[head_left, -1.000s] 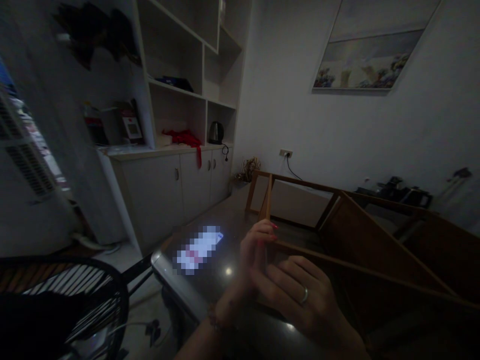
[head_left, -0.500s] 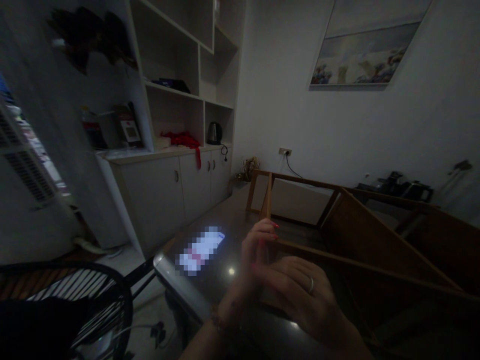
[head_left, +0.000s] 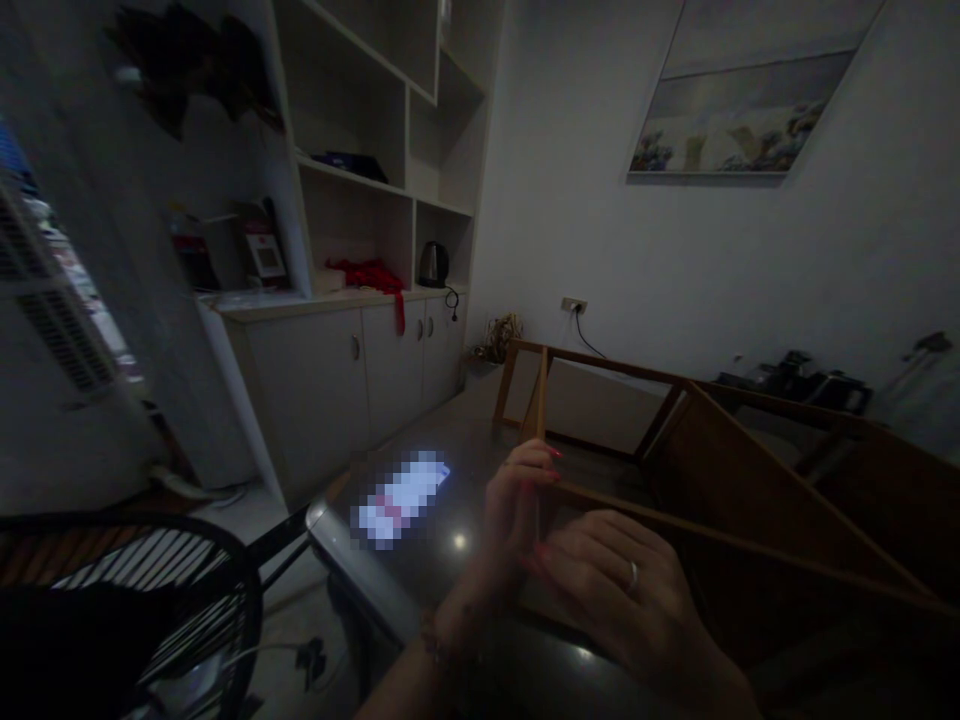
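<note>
My left hand, with red nails and a bracelet at the wrist, is raised over the dark glossy table with its fingers bent and drawn together. Close to its palm side, my right hand, wearing a ring, has thumb and forefinger pinched. Between the two hands runs a faint thin upright line, too dim to name. A lit phone lies on the table left of my hands, its screen blurred out. Just beyond them a wooden frame with partitions rests on the table.
A black woven chair stands at the lower left, near the table's rounded metal edge. White cabinets with shelves line the back left; they hold an electric kettle and red cloth. Dark pots or appliances sit behind the frame.
My right hand has shifted slightly right, its pinched fingertips a little away from the left hand. The left hand stays nearly in place. The view has turned slightly.
</note>
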